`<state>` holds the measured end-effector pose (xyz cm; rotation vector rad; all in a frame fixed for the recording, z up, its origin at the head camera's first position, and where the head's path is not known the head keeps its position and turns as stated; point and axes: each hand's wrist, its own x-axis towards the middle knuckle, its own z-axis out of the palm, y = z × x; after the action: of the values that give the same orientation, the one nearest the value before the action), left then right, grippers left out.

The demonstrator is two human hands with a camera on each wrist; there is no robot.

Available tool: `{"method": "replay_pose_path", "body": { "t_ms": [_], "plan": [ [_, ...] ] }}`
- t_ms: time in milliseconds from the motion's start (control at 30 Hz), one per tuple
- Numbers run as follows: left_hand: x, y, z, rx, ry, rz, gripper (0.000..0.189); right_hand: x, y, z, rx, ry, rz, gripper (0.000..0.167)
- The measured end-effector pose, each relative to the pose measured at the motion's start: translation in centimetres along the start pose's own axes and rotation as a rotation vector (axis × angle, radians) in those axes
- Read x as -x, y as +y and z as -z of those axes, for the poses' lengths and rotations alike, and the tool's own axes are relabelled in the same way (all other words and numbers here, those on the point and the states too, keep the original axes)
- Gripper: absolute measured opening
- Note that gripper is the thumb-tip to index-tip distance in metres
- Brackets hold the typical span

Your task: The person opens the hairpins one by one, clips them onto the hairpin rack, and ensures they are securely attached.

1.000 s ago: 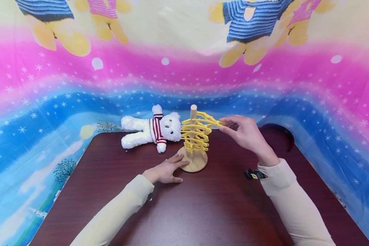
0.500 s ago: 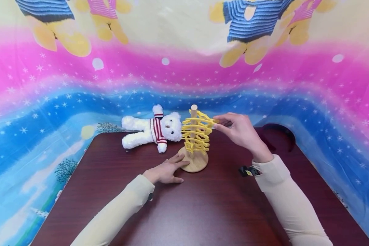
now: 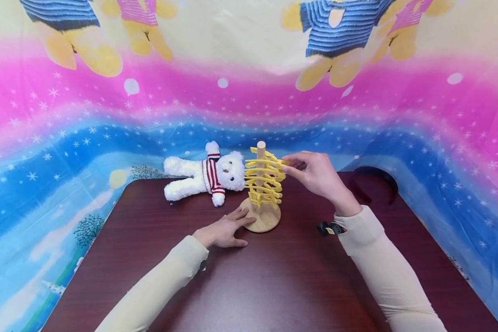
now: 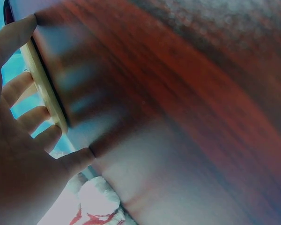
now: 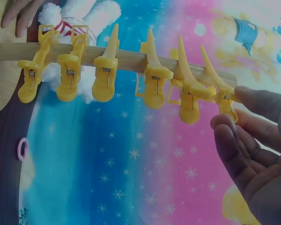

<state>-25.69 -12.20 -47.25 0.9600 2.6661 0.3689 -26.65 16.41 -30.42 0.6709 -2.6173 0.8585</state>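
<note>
A wooden stand with a round base [image 3: 269, 221] and an upright post [image 3: 261, 146] stands mid-table. Several yellow plastic spring clips [image 3: 265, 186] are stacked along the post, their long jaws crossing it. My right hand [image 3: 315, 173] pinches the handle end of the topmost clip [image 5: 225, 101] between thumb and finger; that clip's jaws lie across the post near its top end in the right wrist view. Spread and fairly straight, the fingers of my left hand [image 3: 224, 229] rest at the left rim of the base. In the left wrist view those fingertips touch the base edge [image 4: 44, 89].
A white teddy bear [image 3: 195, 175] in a striped sweater lies left of the stand, its head close to the clips. A dark curved band [image 3: 392, 182] shows at the table's back right. Printed cloth [image 3: 232, 106] hangs behind the dark table [image 3: 249, 286]. A small pink ring [image 5: 22, 149] appears in the right wrist view.
My right hand has moved left with the top clip, bringing it from beside the post to across it. The left hand, the stand and the bear have stayed in place.
</note>
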Motion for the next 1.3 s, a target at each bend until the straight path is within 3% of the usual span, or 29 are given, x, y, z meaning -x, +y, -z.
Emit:
{"method": "replay_pose_path", "body": {
  "t_ms": [767,1300],
  "plan": [
    [0.08,0.10,0.32,-0.008,0.004,-0.004,0.073,-0.92,-0.09,-0.45,0.006,0.005,0.051,0.028],
    [0.19,0.11,0.20,0.006,-0.004,-0.010,0.073,-1.02,0.48,-0.39,-0.052,-0.048,0.017,0.039]
  ]
}}
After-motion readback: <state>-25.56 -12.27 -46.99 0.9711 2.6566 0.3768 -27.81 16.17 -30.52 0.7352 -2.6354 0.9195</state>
